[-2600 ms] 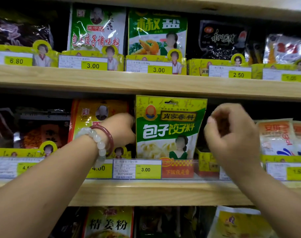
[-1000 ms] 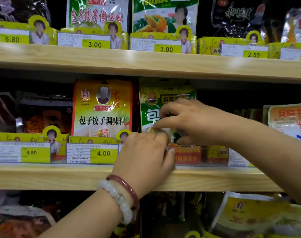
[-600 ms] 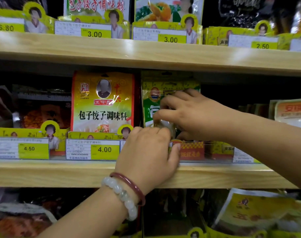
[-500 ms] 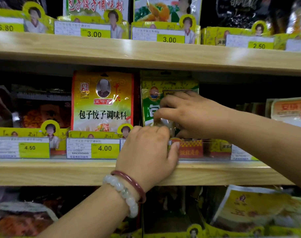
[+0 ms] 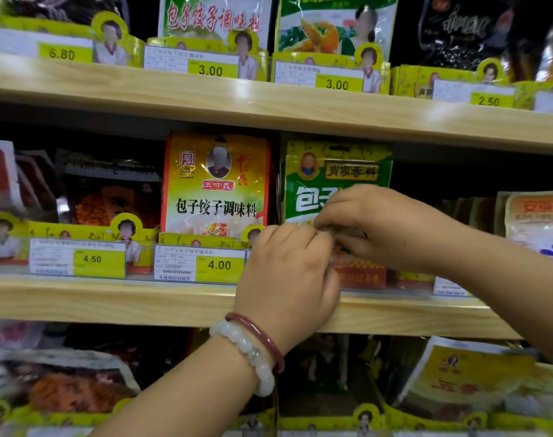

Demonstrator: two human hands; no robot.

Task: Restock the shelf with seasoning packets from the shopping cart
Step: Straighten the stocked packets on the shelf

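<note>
Both hands meet at the lower front of a green seasoning packet [image 5: 335, 178] on the middle shelf [image 5: 111, 302], the right hand [image 5: 372, 225] pinching its glossy face with fingers drawn together while the left hand [image 5: 287, 275], curled shut, presses at the packet's foot beside the clear plastic price rail [image 5: 142, 275]; what the left fingers hold cannot be made out. The packet stands upright near the middle of the shelf's front edge, just beside a yellow-and-orange packet [image 5: 216, 184] marked 4.00. Judging by its settled position, this packet seems nearly placed, needing only to be squared up; the shopping cart is out of sight, so how many packets remain is unknown. The pouches are flat, shiny film with hang slots at the top; the shelf boards are pale wood grain. A beaded white bracelet [image 5: 246, 354] and red bangle circle the left wrist
</note>
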